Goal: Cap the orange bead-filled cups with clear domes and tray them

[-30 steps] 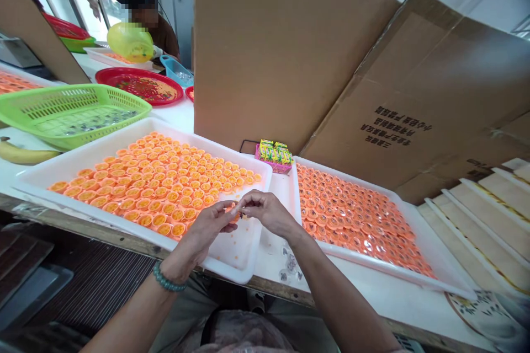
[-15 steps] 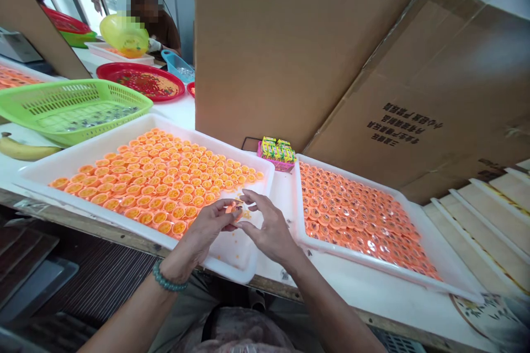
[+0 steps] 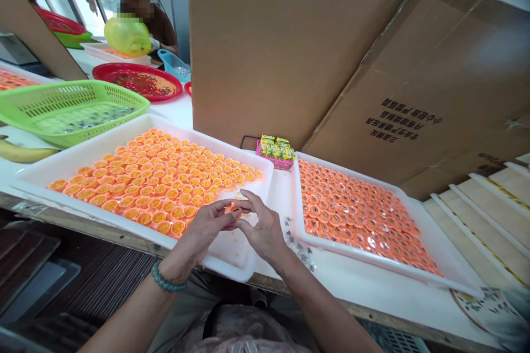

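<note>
My left hand (image 3: pixel 205 230) and my right hand (image 3: pixel 260 229) meet over the near right corner of a white tray (image 3: pixel 49 168). Between their fingertips they pinch one small orange cup (image 3: pixel 231 209). The tray holds several rows of open orange cups with yellow filling (image 3: pixel 161 182). A second white tray (image 3: pixel 356 267) to the right holds orange cups with clear lids (image 3: pixel 351 212). A few small clear lids (image 3: pixel 300 245) lie on the table between the trays, just right of my right hand.
A green basket (image 3: pixel 70 107), a banana (image 3: pixel 22 153), a red round tray (image 3: pixel 138 80) and a blue scoop (image 3: pixel 176 66) sit at left. A person sits behind a yellow bowl (image 3: pixel 126 36). Cardboard sheets (image 3: pixel 290 44) stand behind the trays, with a pink basket (image 3: pixel 275 151) at their foot. Stacked trays (image 3: pixel 488 215) lie at right.
Both hands stay pinched together on the orange cup. My right hand has dropped a little and shifted left, and the view has drifted slightly.
</note>
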Tool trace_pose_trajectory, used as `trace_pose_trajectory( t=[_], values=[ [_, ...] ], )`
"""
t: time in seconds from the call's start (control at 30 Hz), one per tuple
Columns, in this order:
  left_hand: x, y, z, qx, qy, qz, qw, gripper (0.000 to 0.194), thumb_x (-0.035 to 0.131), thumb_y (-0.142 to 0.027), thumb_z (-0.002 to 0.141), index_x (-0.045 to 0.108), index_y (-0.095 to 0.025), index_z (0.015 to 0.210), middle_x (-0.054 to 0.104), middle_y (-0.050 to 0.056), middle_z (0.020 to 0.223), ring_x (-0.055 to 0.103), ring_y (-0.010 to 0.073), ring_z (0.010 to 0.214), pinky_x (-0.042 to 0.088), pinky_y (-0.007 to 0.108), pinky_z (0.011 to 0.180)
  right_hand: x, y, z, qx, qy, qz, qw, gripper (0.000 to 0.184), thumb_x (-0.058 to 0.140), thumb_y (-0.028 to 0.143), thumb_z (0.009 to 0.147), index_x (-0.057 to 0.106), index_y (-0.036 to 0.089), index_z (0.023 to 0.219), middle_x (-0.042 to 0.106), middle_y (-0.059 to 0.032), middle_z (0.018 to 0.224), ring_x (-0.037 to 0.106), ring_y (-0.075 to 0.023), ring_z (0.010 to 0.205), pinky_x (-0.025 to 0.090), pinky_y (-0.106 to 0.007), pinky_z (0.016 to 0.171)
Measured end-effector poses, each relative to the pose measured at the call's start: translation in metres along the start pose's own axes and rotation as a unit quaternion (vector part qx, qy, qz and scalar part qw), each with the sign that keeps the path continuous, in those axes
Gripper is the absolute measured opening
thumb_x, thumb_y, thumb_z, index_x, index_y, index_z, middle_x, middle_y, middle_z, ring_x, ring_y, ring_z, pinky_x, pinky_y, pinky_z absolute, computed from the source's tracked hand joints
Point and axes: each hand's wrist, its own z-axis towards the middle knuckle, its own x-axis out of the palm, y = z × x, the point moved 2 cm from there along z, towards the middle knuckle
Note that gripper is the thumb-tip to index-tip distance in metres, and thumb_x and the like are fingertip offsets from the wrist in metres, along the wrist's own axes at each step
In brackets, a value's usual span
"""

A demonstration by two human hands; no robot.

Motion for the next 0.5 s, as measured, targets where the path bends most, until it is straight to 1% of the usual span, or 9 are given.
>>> trace_pose_trajectory(
  t=[0.1, 0.2, 0.27, 0.33, 0.4, 0.43, 0.5],
  values=[
    [0.000, -0.001, 0.000, 0.008, 0.010, -0.008, 1.000, 0.028, 0.069, -0.031, 0.071, 0.071, -0.019, 0.096, 0.069, 0.006, 0.091, 0.061, 0.0179, 0.077, 0.049, 0.029, 0.074, 0.002, 0.001, -0.002, -0.001, 0.001, -0.002, 1.000, 0.059, 0.061, 0.009, 0.074, 0.043, 0.025, 0.128, 0.066, -0.0020, 0.112, 0.062, -0.0160, 0.100, 0.049, -0.034, 0.093],
    [0.000, -0.002, -0.001, 0.007, 0.013, -0.019, 1.000, 0.026, 0.070, -0.030, 0.070, 0.071, -0.018, 0.093, 0.070, 0.006, 0.090, 0.060, 0.0172, 0.075, 0.049, 0.028, 0.072, 0.006, 0.003, -0.006, 0.016, -0.019, -0.009, 1.000, 0.057, 0.063, 0.012, 0.075, 0.044, 0.025, 0.127, 0.067, -0.0032, 0.111, 0.065, -0.0168, 0.095, 0.051, -0.034, 0.088],
    [0.000, -0.003, -0.003, 0.011, 0.005, -0.023, 1.000, 0.026, 0.070, -0.028, 0.069, 0.071, -0.016, 0.092, 0.069, 0.007, 0.088, 0.060, 0.0163, 0.073, 0.049, 0.026, 0.069, 0.009, 0.004, -0.009, 0.016, -0.036, -0.020, 0.999, 0.054, 0.063, 0.015, 0.076, 0.045, 0.024, 0.127, 0.067, -0.0047, 0.111, 0.065, -0.0179, 0.096, 0.051, -0.034, 0.088],
    [0.000, -0.004, -0.005, 0.020, -0.009, -0.030, 0.999, 0.032, 0.071, -0.027, 0.067, 0.068, -0.016, 0.097, 0.069, 0.005, 0.082, 0.059, 0.0150, 0.067, 0.050, 0.027, 0.068, 0.011, 0.004, -0.010, 0.009, -0.049, -0.020, 0.999, 0.051, 0.062, 0.017, 0.079, 0.046, 0.023, 0.127, 0.066, -0.0060, 0.112, 0.064, -0.0184, 0.100, 0.050, -0.034, 0.090],
    [0.001, -0.005, -0.007, 0.026, -0.024, -0.034, 0.999, 0.042, 0.072, -0.029, 0.067, 0.063, -0.016, 0.105, 0.067, 0.003, 0.072, 0.059, 0.0143, 0.062, 0.051, 0.029, 0.068, 0.010, 0.004, -0.011, 0.010, -0.048, 0.002, 0.999, 0.050, 0.061, 0.019, 0.081, 0.046, 0.023, 0.128, 0.066, -0.0060, 0.113, 0.062, -0.0184, 0.104, 0.047, -0.034, 0.094],
    [0.001, -0.006, -0.007, 0.028, -0.030, -0.034, 0.999, 0.046, 0.073, -0.030, 0.067, 0.060, -0.015, 0.109, 0.066, 0.002, 0.070, 0.059, 0.0143, 0.061, 0.051, 0.030, 0.070, 0.008, 0.003, -0.010, 0.017, -0.041, 0.022, 0.999, 0.051, 0.062, 0.020, 0.080, 0.045, 0.024, 0.128, 0.066, -0.0056, 0.113, 0.061, -0.0186, 0.105, 0.046, -0.035, 0.095],
    [0.001, -0.005, -0.007, 0.027, -0.035, -0.029, 0.999, 0.052, 0.072, -0.033, 0.068, 0.054, -0.015, 0.114, 0.066, 0.002, 0.071, 0.060, 0.0150, 0.064, 0.051, 0.031, 0.073, 0.002, 0.000, -0.008, 0.043, -0.016, 0.087, 0.995, 0.054, 0.064, 0.022, 0.079, 0.044, 0.025, 0.129, 0.065, -0.0051, 0.114, 0.059, -0.0193, 0.107, 0.045, -0.036, 0.094]
  ],
)
